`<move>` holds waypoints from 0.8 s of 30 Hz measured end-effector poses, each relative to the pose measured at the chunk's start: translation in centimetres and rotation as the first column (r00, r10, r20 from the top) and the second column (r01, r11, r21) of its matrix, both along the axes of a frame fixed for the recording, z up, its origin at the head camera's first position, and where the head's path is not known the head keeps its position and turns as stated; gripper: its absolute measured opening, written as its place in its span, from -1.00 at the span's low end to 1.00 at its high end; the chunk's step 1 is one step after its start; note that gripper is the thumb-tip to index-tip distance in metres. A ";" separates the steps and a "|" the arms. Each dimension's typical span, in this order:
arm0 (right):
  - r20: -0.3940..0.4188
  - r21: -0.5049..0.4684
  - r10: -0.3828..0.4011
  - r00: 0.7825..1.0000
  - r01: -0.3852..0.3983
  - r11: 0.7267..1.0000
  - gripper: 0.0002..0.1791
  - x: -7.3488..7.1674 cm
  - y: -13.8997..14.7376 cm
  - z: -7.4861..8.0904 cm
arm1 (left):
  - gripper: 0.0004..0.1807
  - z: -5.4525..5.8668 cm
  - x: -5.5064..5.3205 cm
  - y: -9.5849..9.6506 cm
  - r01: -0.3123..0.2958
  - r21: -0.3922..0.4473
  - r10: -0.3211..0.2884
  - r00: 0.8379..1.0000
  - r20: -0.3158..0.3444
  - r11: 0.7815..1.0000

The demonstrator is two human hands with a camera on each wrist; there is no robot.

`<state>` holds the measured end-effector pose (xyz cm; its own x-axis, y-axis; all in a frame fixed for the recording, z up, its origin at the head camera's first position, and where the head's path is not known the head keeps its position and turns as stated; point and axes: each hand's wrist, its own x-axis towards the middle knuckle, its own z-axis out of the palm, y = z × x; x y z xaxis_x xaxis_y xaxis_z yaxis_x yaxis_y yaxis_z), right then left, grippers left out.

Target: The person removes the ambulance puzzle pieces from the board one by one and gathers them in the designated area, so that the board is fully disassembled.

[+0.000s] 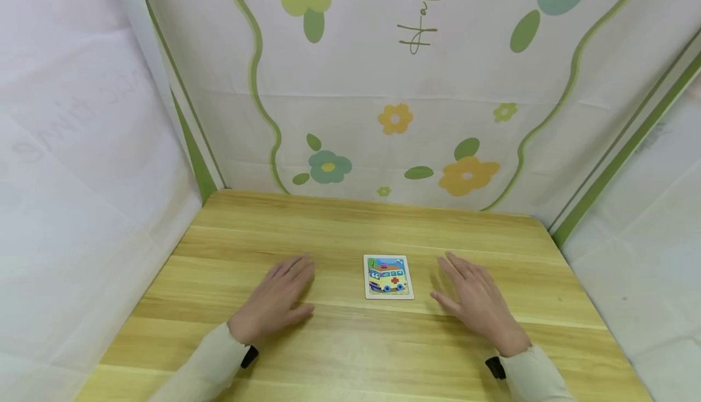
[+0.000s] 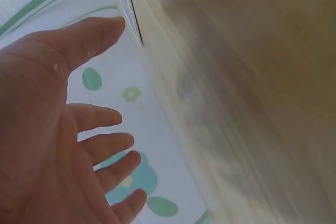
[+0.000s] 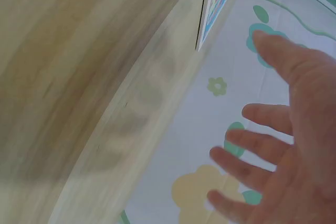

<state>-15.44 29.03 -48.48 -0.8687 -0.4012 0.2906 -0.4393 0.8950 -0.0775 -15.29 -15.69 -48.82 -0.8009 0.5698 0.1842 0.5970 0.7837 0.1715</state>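
A small picture puzzle [image 1: 389, 277] with a white border lies flat on the wooden table, showing a yellow ambulance with a red cross and blue wheels. To its left is my left hand [image 1: 279, 297], palm down with fingers extended, apart from the puzzle and holding nothing. On the other side my right hand [image 1: 475, 298] has its fingers spread and also holds nothing. Both wrist views catch the puzzle edge-on, past the thumb of the left hand [image 2: 68, 114] and that of the right hand [image 3: 283, 129].
The wooden table [image 1: 339, 353] has rounded far corners. Behind it hangs a white cloth [image 1: 350, 73] printed with flowers and leaves. White cloth walls stand at the left [image 1: 98, 146] and right [image 1: 646, 238] of the table.
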 end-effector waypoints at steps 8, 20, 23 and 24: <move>-0.035 -0.065 0.123 0.992 -0.126 0.990 -0.25 -1.9 -0.7 -0.3 | -0.19 0.2 -2.3 2.5 0.088 0.062 -0.089 0.996 0.007 0.994; 0.138 -0.132 0.190 0.972 -0.172 0.976 -0.45 -5.1 -4.3 -0.6 | -0.36 0.5 -5.6 6.9 0.048 0.169 -0.080 0.979 0.186 0.984; 0.199 -0.152 0.207 0.958 -0.179 0.972 -0.48 -5.9 -5.5 -0.4 | -0.39 0.3 -6.3 7.8 0.038 0.177 -0.078 0.971 0.224 0.984; 0.217 -0.154 0.209 0.954 -0.178 0.972 -0.49 -6.2 -6.0 -0.3 | -0.39 0.2 -6.5 8.1 0.036 0.178 -0.078 0.969 0.235 0.983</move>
